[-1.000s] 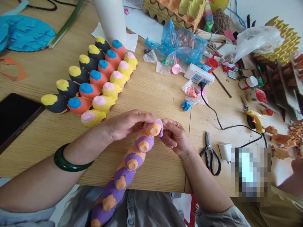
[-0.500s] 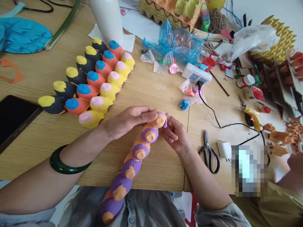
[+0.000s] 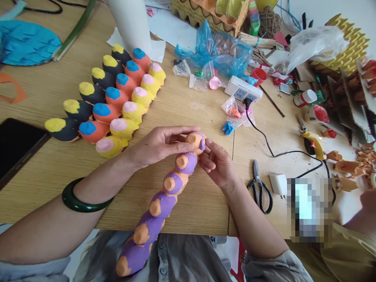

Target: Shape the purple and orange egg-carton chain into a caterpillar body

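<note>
A strip of rounded bumps, seemingly egg carton, coated in purple and orange clay (image 3: 163, 204) slants from my lap up over the table edge. My left hand (image 3: 158, 147) grips its far end, thumb on the near side and fingers behind. At that same end, my right hand (image 3: 217, 158) has its fingers curled, with the tips against a small flap of purple clay (image 3: 202, 143) on the last bump. Left of my hands lie rows of similar bumps: black with yellow tops (image 3: 84, 111), orange with blue tops (image 3: 107, 111), and yellow with pink tops (image 3: 125, 127).
Black-handled scissors (image 3: 258, 188), a white charger (image 3: 277, 185) and a power strip (image 3: 243, 90) with a black cord lie to the right. Small bags of clay (image 3: 233, 111) sit ahead. A dark phone (image 3: 20, 149) is at left. Another person's sleeve (image 3: 349, 254) shows at lower right.
The strip has rolled and its near end has swung left, so the orange tips now face more to the left. My left fingers have spread further around the far end.
</note>
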Available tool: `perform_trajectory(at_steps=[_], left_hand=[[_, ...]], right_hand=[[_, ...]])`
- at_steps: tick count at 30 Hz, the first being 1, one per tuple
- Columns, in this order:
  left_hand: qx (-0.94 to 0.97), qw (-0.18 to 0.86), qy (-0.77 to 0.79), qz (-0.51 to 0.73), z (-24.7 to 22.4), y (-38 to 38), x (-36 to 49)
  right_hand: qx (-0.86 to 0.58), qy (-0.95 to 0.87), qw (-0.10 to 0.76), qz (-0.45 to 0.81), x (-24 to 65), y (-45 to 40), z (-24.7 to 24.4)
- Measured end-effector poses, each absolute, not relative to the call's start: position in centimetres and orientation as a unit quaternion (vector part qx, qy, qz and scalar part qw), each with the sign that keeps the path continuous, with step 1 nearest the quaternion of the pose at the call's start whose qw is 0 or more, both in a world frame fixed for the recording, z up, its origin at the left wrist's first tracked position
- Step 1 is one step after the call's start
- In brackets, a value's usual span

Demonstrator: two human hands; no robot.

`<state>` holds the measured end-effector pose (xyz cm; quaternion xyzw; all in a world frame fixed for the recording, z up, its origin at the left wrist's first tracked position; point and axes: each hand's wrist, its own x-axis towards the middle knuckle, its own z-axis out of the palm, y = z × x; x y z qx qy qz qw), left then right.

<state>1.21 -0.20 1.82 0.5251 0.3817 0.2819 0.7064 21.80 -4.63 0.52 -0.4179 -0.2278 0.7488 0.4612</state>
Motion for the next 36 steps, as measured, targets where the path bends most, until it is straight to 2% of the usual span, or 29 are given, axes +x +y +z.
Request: perform_trajectory(at_steps=[8,18,24,36], left_hand=[[0.527,0.706,0.371,0.296,1.6,0.0,1.4],[0.458,0.733,0.416,0.283,1.8,-1.4,2.7],[0.381,0.799,0.389,0.254,1.8,-1.4,2.8],[0.555,0.697,0.382,0.244,1.7,-1.0,2.1]], right_hand=[[-0.464,-0.267,0.501,0.68,21.9,-4.5,0.5],[-0.481,-0.33,0.51,0.632,20.4,-5.9,0.4],[-0.492,-0.319,0.512,0.628,20.2,-6.1,0.4],[-0.501,-0.265,0.499,0.656,20.3,-5.9,0.9]])
